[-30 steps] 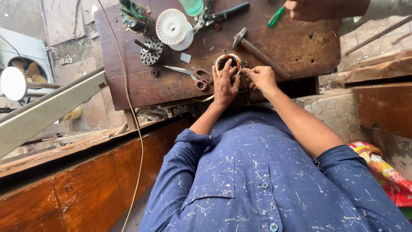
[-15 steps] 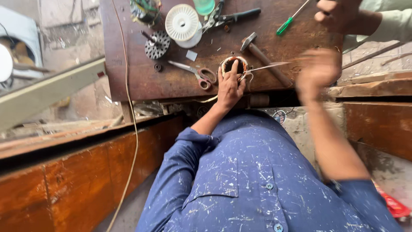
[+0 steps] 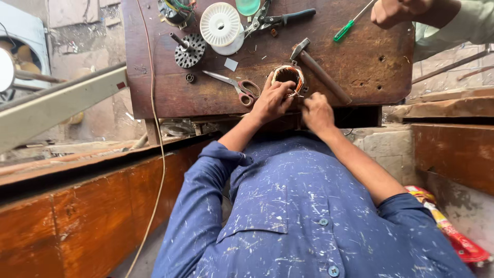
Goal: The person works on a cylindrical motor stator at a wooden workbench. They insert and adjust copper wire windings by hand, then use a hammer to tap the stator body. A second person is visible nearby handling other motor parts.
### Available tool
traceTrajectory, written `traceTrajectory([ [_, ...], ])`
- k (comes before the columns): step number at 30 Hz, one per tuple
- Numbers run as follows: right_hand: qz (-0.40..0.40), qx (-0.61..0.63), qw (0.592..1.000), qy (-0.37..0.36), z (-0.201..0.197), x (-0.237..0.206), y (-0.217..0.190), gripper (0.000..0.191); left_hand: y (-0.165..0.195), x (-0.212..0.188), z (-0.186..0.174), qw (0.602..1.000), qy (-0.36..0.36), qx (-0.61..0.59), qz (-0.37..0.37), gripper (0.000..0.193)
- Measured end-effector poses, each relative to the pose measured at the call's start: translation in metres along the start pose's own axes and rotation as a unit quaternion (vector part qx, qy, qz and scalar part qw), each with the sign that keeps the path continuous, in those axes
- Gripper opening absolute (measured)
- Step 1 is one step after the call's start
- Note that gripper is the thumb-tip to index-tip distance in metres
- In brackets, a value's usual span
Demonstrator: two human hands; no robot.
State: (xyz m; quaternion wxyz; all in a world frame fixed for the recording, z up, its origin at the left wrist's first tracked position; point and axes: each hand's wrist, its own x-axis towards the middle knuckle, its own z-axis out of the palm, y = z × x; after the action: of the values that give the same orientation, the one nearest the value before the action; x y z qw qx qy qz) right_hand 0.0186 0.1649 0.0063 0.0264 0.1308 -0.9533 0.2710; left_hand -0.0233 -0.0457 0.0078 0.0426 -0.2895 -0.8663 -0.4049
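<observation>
A round motor stator with copper and orange windings (image 3: pixel 287 75) sits at the near edge of a worn wooden workbench (image 3: pixel 360 62). My left hand (image 3: pixel 271 100) grips its near left rim. My right hand (image 3: pixel 317 112) is just right of it, fingers pinched together on a thin wire or thread that runs to the stator; the strand itself is barely visible. Both arms wear rolled blue sleeves.
Scissors (image 3: pixel 237 86) lie left of the stator, a hammer (image 3: pixel 318 68) right of it. Farther back are a finned rotor (image 3: pixel 188 50), a white plastic disc (image 3: pixel 220 23), pliers (image 3: pixel 275 19) and a green screwdriver (image 3: pixel 347 27). Another person's hand (image 3: pixel 399 11) is at top right.
My right hand swung far out to the right half a second ago and has come back beside the stator. My left hand stayed on the stator's rim.
</observation>
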Motion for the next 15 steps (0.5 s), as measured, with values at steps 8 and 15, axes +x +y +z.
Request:
traceTrajectory([
  [8, 0.178, 0.781, 0.597, -0.033, -0.060, 0.040, -0.010, 0.015, -0.003, 0.004, 0.006, 0.999, 0.041, 0.011, -0.012, 0.030],
  [15, 0.168, 0.341, 0.923, -0.054, -0.033, 0.037, 0.007, 0.028, -0.001, 0.005, -0.002, 1.000, 0.015, -0.007, -0.027, 0.044],
])
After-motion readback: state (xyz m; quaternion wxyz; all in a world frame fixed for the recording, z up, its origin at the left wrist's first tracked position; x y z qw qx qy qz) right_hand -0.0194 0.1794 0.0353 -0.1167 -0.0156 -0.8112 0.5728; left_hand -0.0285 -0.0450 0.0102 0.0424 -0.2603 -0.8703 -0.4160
